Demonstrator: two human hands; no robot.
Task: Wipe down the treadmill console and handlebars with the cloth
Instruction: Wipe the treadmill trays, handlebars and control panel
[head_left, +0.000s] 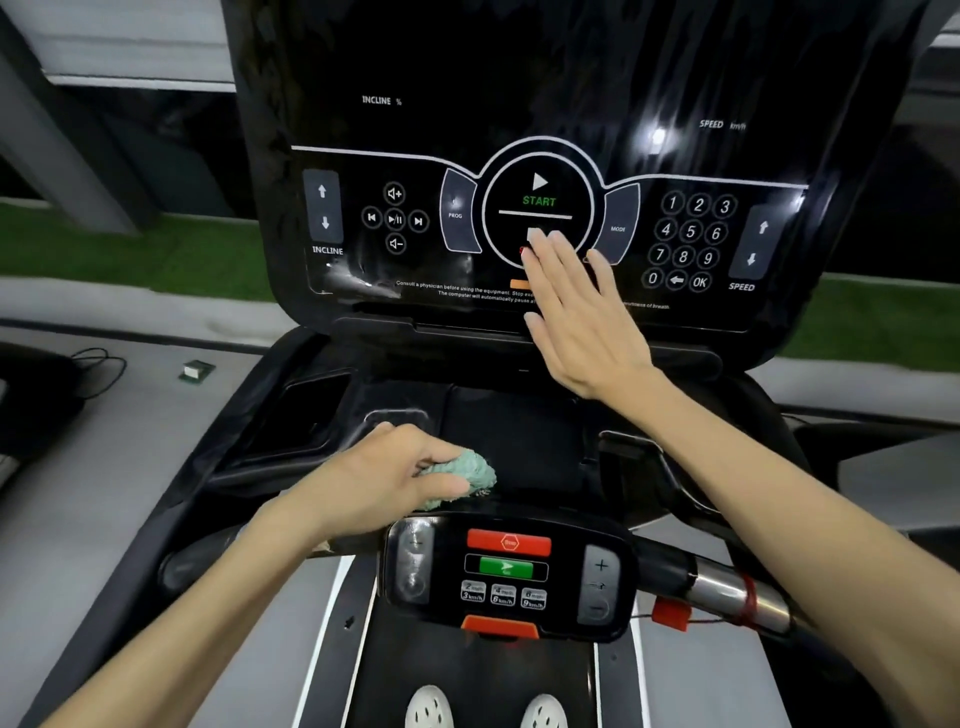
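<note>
The black glossy treadmill console (519, 104) fills the upper middle, with START, number keys and incline and speed arrows. My right hand (576, 312) lies flat with straight fingers against the console's lower middle, covering the stop mark. My left hand (389, 475) grips a bunched pale green cloth (460, 475) and holds it on the black tray (514, 431) below the console. The lower control pad (509, 571) with red and green buttons sits on the front handlebar. A chrome section of the handlebar (737, 592) runs to the right.
A red safety clip and cord (670, 613) hang on the right of the bar. A recessed cup pocket (311, 410) sits left of the tray. White shoes (431, 706) stand on the belt below. A small green box (197, 371) and cables lie on the grey floor, left.
</note>
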